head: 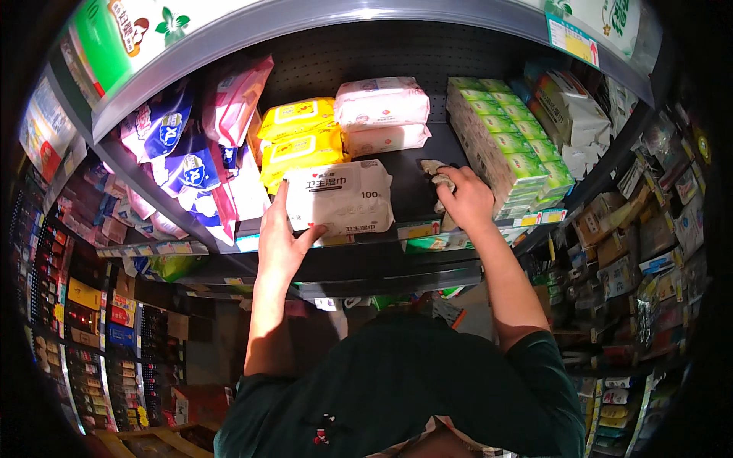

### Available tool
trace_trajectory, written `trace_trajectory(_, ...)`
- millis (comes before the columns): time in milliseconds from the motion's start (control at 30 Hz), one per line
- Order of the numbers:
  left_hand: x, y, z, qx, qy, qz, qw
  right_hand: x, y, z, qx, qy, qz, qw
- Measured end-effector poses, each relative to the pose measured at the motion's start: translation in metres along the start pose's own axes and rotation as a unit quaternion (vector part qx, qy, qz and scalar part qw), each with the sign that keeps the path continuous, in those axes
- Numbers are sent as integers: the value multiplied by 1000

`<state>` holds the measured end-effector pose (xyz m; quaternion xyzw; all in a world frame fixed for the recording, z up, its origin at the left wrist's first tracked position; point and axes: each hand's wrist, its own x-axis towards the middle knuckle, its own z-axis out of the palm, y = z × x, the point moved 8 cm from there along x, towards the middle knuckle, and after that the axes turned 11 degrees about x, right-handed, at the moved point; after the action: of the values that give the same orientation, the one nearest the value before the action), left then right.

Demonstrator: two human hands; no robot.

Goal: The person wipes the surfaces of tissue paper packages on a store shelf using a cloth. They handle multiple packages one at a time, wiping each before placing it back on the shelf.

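Observation:
My left hand (286,229) grips the left end of a white pack of wet wipes (343,197), thumb along its front and fingers at its far left side. The pack bears writing and sits at the front of a dark shelf (415,209). Just right of it, my right hand (467,197) holds a crumpled, light-coloured cloth (444,183) against the shelf surface. Behind the white pack are stacked yellow wipe packs (300,137) and pale pink wipe packs (382,106).
Green tissue packs (509,137) form a tall block right of my right hand. Blue and pink plastic packages (189,160) lean at the left. An upper shelf edge (355,14) overhangs the bay. Price tags (421,229) line the front lip.

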<state>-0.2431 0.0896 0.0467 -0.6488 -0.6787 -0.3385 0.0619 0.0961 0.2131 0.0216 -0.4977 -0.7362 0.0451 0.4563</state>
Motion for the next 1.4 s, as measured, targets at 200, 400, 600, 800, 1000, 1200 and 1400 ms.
trace_trajectory(200,-12,-3,7,5,57,44,997,0,-4,-1,-5,-2,-1,1000)
trace_trajectory(400,-25,17,12,-78,128,60,987,-3,-7,-3,2,10,-5,1000)
trace_trajectory(600,-18,53,36,-54,132,85,986,-17,-16,-8,3,57,-62,996)
trace_trajectory(800,-5,76,61,-44,114,103,987,-27,-11,-18,45,91,-56,993)
trace_trajectory(1000,9,81,80,-57,113,103,987,-37,3,-18,90,112,-37,989)
trace_trajectory(1200,9,80,81,-71,122,113,984,-64,-7,-30,148,117,12,982)
trace_trajectory(1400,3,83,80,-87,106,106,985,-113,-25,-53,184,123,4,975)
